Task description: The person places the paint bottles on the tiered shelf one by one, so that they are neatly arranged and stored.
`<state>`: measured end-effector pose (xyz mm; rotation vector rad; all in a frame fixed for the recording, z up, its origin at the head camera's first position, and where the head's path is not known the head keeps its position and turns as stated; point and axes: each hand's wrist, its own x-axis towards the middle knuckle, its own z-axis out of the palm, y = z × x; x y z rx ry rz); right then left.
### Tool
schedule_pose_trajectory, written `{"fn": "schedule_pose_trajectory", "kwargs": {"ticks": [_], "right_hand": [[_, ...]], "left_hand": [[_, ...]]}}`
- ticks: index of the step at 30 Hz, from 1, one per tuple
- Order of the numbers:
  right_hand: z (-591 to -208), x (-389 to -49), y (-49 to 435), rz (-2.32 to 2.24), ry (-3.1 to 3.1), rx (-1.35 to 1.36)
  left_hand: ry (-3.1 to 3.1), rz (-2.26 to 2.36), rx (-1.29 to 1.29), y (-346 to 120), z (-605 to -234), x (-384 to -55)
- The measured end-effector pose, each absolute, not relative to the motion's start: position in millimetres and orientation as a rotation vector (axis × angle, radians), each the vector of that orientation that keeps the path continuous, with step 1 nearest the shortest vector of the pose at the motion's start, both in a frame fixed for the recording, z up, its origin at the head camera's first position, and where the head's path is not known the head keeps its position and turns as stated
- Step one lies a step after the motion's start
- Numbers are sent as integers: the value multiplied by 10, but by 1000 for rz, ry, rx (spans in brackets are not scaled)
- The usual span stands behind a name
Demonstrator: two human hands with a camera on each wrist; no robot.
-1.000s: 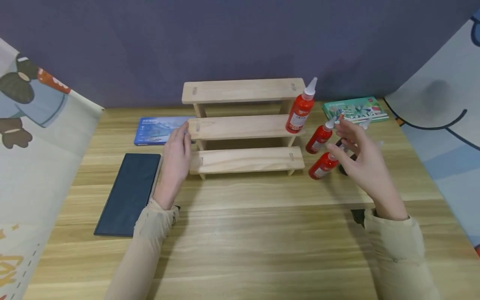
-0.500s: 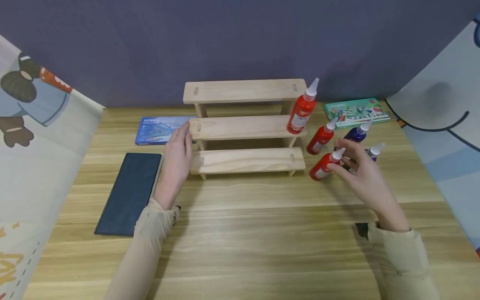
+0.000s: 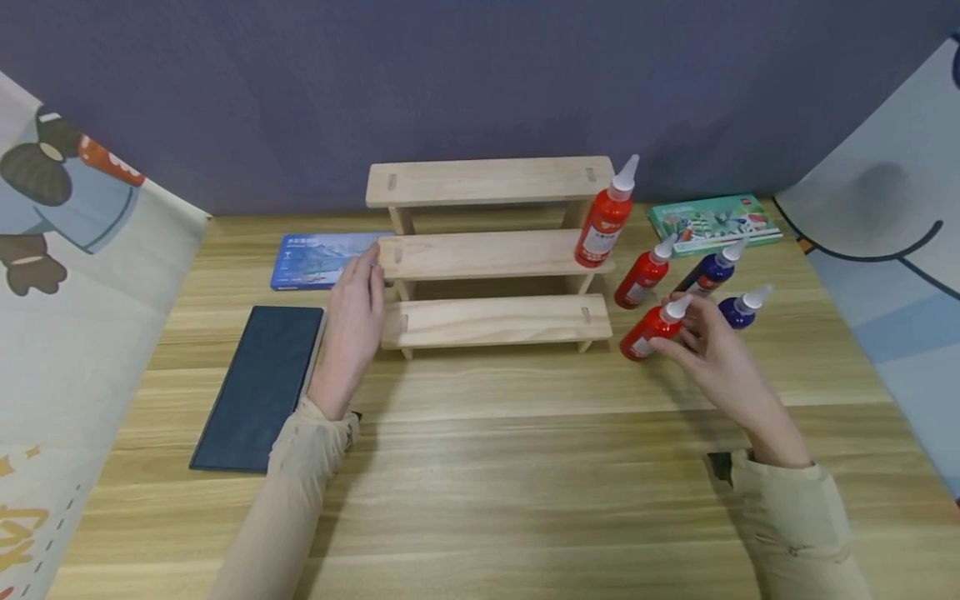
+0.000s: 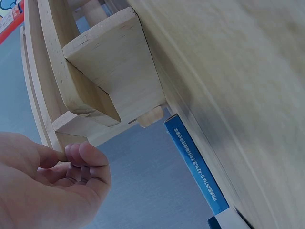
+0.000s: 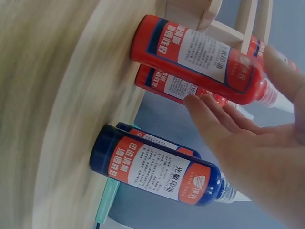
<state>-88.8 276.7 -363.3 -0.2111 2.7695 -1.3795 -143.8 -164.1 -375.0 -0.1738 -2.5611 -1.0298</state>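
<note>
Bottles: shelved red bottle (image 3: 602, 233) right of centre, rear red bottle (image 3: 642, 279) below, two blue bottles (image 3: 712, 271) farther right; contents unclear!
Right hand (image 3: 718, 354): angled up from lower right, thumb and fingers wide!
Front red bottle (image 3: 645, 335): right between them, contact unclear.
Left hand (image 3: 354, 312): curled fingers pinch the wooden rack (image 3: 487, 254), left end.

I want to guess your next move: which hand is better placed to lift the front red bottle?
Right hand, probably: it's beside the front red bottle; the left hand is over at the wooden shelf.
</note>
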Motion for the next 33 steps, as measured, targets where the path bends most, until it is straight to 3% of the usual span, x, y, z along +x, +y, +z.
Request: {"fn": "schedule_pose_trajectory", "kwargs": {"ticks": [33], "right_hand": [[-3694, -885, 2775, -1316, 2825, -232]], "left_hand": [[-2563, -1009, -171, -1633, -3751, -1441]]}}
